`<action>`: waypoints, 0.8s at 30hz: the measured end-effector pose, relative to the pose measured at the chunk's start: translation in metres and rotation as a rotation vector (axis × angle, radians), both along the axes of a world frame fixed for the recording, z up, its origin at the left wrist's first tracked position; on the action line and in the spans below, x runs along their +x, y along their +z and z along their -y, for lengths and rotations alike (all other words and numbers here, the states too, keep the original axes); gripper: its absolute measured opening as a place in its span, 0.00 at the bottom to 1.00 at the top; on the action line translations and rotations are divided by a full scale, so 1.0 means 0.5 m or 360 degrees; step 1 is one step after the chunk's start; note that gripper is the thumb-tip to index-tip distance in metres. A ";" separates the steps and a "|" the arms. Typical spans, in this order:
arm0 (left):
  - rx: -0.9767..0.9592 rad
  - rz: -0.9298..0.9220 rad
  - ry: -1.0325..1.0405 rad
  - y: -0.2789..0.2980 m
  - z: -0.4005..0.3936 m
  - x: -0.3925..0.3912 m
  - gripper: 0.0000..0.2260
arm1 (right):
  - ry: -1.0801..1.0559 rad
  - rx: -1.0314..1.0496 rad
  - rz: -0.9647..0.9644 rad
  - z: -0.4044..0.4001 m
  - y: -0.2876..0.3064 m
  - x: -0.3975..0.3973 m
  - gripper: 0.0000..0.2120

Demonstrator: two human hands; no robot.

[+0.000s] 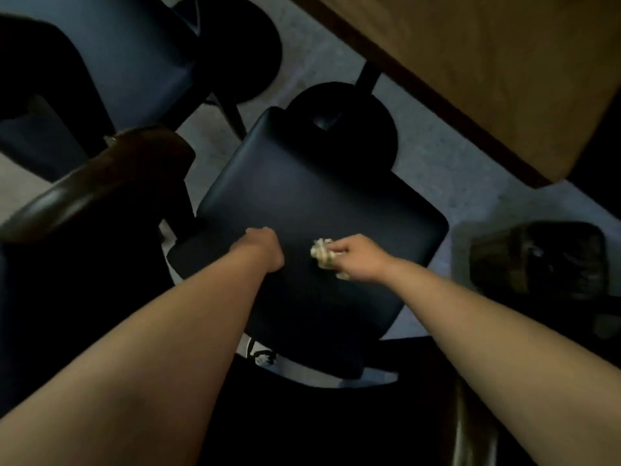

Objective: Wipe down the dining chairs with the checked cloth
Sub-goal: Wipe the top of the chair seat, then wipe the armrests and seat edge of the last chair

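Checked cloth (323,253), bunched, gripped in the right hand (358,257) and pressed on the dark seat of a dining chair (312,196) beside the wooden table (487,62). Left hand (265,245) rests on the seat nearby; its finger posture cannot be made out.
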State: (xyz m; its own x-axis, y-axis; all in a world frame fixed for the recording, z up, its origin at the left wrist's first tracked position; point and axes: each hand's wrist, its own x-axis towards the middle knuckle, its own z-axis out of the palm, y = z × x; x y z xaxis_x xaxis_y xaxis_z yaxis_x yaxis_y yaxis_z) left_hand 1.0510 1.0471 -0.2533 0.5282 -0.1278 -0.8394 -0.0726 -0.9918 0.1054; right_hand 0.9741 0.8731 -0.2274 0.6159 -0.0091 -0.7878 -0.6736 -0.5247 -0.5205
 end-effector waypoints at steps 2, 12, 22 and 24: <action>-0.0252 0.0108 0.0065 0.061 0.004 -0.006 0.23 | -0.0741 0.0241 0.0052 -0.026 0.085 -0.026 0.09; -0.1701 -0.0346 0.0823 0.531 -0.040 -0.124 0.20 | -0.1694 0.1166 0.0137 -0.099 0.527 -0.160 0.17; -0.2043 0.0190 0.1144 0.801 -0.109 -0.284 0.15 | -0.1242 0.0632 0.0911 -0.156 0.779 -0.287 0.12; -0.2086 0.0131 0.1033 0.847 -0.139 -0.328 0.17 | -0.1193 0.0489 0.1061 -0.178 0.816 -0.329 0.05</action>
State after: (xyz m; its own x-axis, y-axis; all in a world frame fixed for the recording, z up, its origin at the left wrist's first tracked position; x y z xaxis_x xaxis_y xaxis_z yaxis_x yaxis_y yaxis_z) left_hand 0.8869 1.1166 0.1700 0.8290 -0.4856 -0.2776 0.2897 -0.0517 0.9557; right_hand 0.8096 0.9622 0.1804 0.8455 -0.4245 -0.3239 -0.2991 0.1260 -0.9459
